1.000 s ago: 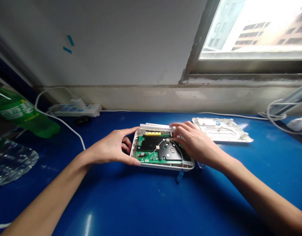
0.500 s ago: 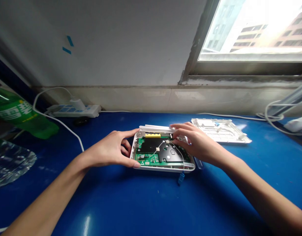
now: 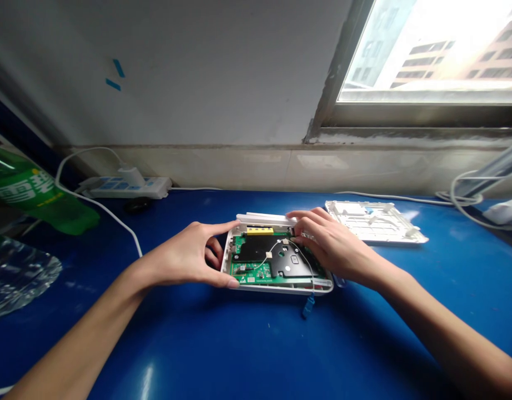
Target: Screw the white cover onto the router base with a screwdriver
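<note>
A white plastic casing (image 3: 281, 289) with its top off, like an opened router, lies on the blue table. Inside are a green circuit board (image 3: 262, 273), a black plate (image 3: 256, 247) and a yellow port block (image 3: 260, 230). My left hand (image 3: 189, 253) grips the casing's left end, thumb at the near edge and index finger at the far corner. Bent fingers of my right hand (image 3: 329, 241) reach into the far right corner; what they pinch is hidden. A thin white cable (image 3: 309, 265) runs from there over the plate to a blue connector (image 3: 308, 306) hanging past the near rim.
Behind my right hand lies a white plastic cover (image 3: 376, 222), inner side up. A power strip (image 3: 129, 188) with a plugged-in charger stands back left. At the left edge are a green bottle (image 3: 43, 200) and a clear bottle (image 3: 20, 278). Cables (image 3: 456, 194) coil at the right.
The casing has shifted very slightly to the right and nearer me. My right fingers have moved a little in the same corner; my left hand keeps its grip.
</note>
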The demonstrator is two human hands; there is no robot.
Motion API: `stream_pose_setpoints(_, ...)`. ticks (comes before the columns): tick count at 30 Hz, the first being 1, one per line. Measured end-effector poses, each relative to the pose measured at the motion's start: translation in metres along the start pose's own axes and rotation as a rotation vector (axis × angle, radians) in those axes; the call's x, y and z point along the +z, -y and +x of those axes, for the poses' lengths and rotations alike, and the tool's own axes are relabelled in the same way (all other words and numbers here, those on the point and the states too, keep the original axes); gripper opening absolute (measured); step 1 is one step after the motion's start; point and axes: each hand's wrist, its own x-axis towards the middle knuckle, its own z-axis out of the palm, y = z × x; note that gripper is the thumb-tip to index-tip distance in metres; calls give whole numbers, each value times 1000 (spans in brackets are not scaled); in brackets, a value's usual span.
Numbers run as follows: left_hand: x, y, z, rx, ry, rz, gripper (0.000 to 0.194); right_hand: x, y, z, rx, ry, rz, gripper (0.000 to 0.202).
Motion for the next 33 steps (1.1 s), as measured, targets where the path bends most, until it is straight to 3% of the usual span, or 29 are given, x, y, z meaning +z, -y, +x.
stream_pose_setpoints(17,2,1,1,69,-69,199,100,4,-1,-4,82,-3,69,7)
stream_pose_setpoints(23,2,-2,1,57,-59,164,92,2,0,-3,87,-6,119,10)
stream_pose_setpoints(33,0,-2,2,64,-70,149,95,0,1,-4,91,-18,132,11)
